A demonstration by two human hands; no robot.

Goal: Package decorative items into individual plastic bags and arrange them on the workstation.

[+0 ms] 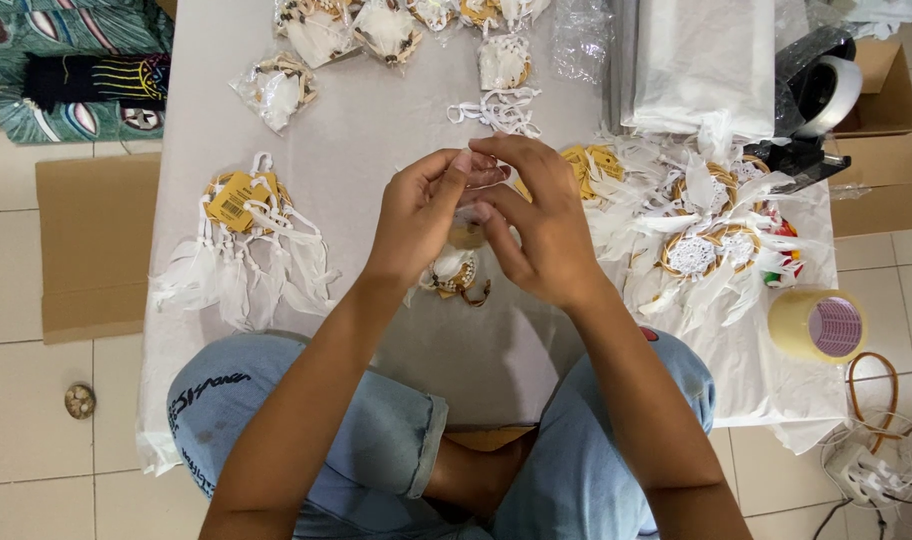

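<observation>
White crinkled sheet [376, 140], feathery dreamcatchers [246, 240]

At far right we see a white tape roll [828, 92] beside a cardboard box [884, 150]; nearer, a yellowish tape roll [818, 325] sits at the sheet's edge. At left, flat cardboard [94, 245] lies on tiles, a small round shell [80, 401] nearer, patterned fabric [71, 70] farther.

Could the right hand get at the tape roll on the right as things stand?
Probably yes: the tape roll lies in the open at the sheet's edge, nothing between. But the right hand is busy holding a small clear bag.
</observation>
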